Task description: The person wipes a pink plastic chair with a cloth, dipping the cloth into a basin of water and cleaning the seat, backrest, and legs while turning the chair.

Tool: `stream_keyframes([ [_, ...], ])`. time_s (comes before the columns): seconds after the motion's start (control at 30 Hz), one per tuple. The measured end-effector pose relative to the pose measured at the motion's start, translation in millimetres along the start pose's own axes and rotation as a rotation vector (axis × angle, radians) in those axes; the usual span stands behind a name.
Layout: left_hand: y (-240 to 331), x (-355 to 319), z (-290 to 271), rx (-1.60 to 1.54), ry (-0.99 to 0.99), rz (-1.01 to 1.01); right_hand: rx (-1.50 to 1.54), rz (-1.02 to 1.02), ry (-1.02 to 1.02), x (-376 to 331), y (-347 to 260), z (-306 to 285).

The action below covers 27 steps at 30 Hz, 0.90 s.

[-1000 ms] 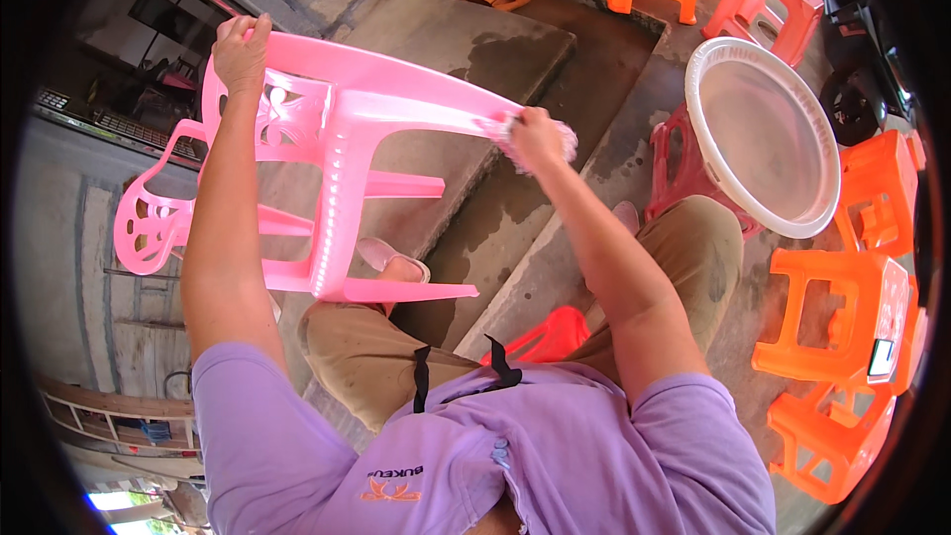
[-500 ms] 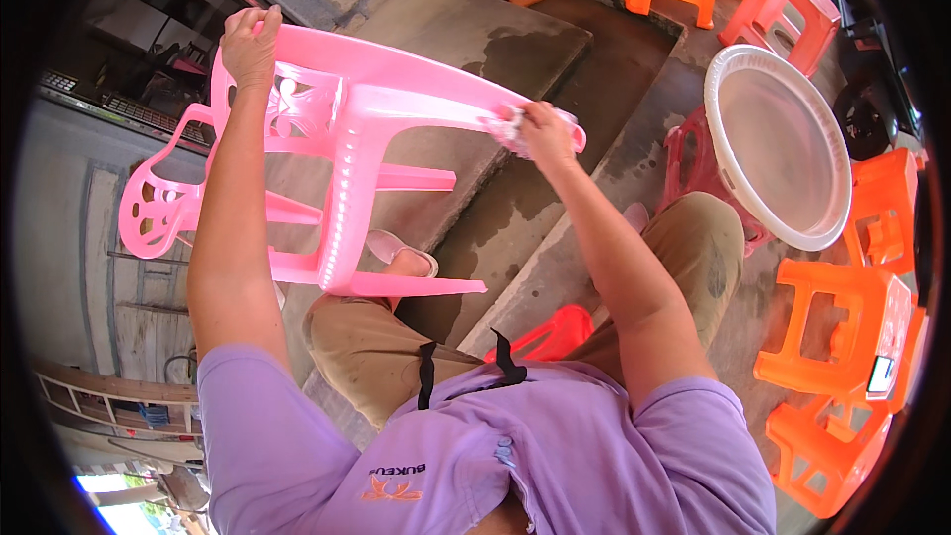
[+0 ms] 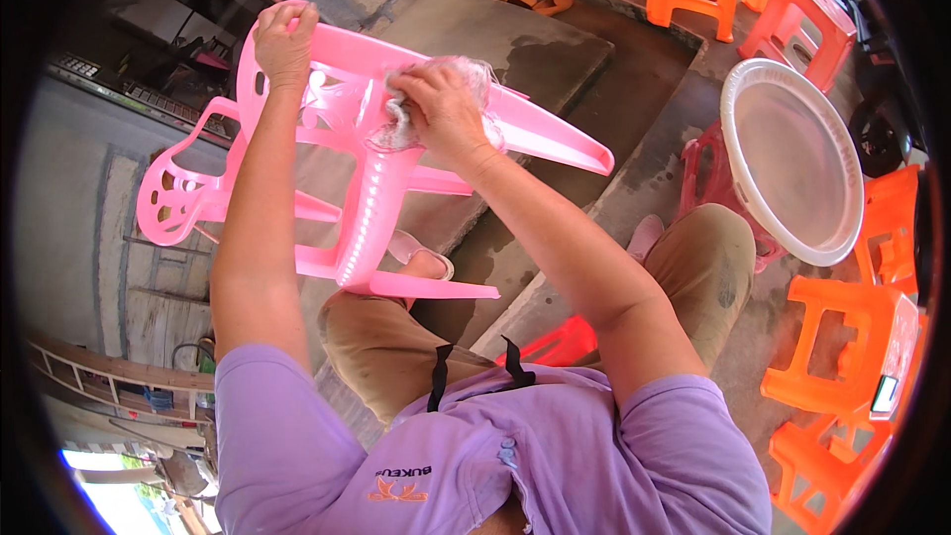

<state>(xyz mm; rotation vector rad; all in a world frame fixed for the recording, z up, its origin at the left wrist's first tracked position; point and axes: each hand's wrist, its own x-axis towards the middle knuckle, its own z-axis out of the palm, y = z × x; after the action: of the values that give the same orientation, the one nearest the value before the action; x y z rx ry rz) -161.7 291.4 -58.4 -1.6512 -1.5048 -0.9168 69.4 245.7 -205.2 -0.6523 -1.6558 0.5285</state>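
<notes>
A pink plastic chair (image 3: 371,203) is tipped on its side in front of me, its legs pointing right and toward me. My left hand (image 3: 285,40) is wrapped round the top edge of its backrest. With my right hand (image 3: 436,104) I press a wet, whitish cloth (image 3: 477,89) against the chair where the back leg meets the seat. The cloth is bunched under my fingers and hangs over both sides of the leg. Part of the seat is hidden behind my left forearm.
A second pink chair (image 3: 168,203) stands at the left. To the right, a wide white basin (image 3: 728,139) of cloudy water rests on a red stool (image 3: 698,173). Several orange stools (image 3: 827,342) stand around it. A concrete step edge (image 3: 644,119) crosses the wet floor.
My right hand has slid the cloth left along the chair leg, from near its tip up to the seat joint. My left hand keeps its hold on the backrest.
</notes>
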Motion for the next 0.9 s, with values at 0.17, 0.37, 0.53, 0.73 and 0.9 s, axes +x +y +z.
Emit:
stream_keyframes([
  [0.17, 0.2, -6.6, -2.5, -0.028, 0.051, 0.02, -0.27, 0.053, 0.038, -18.5, 38.7, -24.3],
  [0.37, -15.0, -6.8, -3.8, -0.044, 0.013, -0.054, -0.357, 0.572, -0.342, -84.9, 142.0, -98.4],
  [0.53, -5.9, -5.0, -1.8, -0.012, 0.061, -0.051, -0.182, 0.867, -0.403, -110.6, 197.9, -136.8],
  [0.73, -11.0, -0.9, 1.1, 0.284, 0.095, 0.351, 0.127, 0.695, -0.455, -39.5, 132.9, -99.2],
  [0.9, 26.2, -6.7, 13.1, 0.054, 0.125, 0.103, 0.262, 0.556, -0.511, 64.6, 51.1, -21.8],
])
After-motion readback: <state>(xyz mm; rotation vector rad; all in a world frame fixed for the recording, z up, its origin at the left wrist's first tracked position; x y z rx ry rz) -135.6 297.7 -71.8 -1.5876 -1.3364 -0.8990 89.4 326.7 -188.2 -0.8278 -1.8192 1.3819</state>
